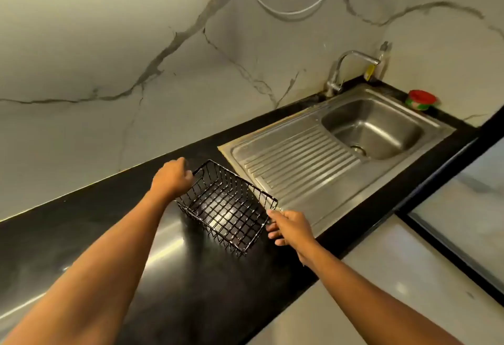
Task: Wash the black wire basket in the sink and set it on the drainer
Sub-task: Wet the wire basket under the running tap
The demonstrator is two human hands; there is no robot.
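Observation:
A black wire basket [226,205] sits on the black countertop [191,276], just left of the steel drainer [297,164]. My left hand [171,178] grips the basket's far left rim, fingers curled over the wire. My right hand [289,227] pinches the basket's near right corner, thumb on top and fingers underneath. The steel sink bowl [373,129] lies to the right of the ribbed drainer and holds nothing. A chrome tap [343,69] stands behind the bowl with its spout turned right; no water runs.
A small tub with a red lid [420,99] stands on the counter behind the sink's right end. A clear bottle [383,60] stands in the corner by the tap. A marble wall rises behind the counter, and a white cable [286,11] hangs on it.

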